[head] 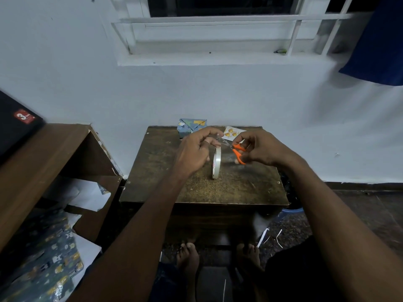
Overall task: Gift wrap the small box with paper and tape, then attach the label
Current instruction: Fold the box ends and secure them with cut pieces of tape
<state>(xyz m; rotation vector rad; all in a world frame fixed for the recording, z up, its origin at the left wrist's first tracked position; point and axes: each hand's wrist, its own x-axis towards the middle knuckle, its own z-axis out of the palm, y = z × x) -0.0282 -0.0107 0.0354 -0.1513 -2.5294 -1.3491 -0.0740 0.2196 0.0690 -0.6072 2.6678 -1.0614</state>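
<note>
Tape roll (216, 162) stands on edge above the table (250, 184), its hole facing sideways, pinched by your left hand (196, 149). Your right hand (259, 149) grips orange scissors (238, 152), blades pointing left. Wrapped box (192, 127) sits at the table's far edge.

- Your near half of the table (218, 190) lies bare below your wrists.
- The wrapped box (192, 127) and sticker sheet (232, 132) crowd the far edge against the wall.
- The shelf (65, 149) blocks your left side.

Your table (152, 188): tape roll (216, 163) centre, on edge | wrapped box (192, 127) rear-left | label sheet (233, 132), apparently, rear-right.
</note>
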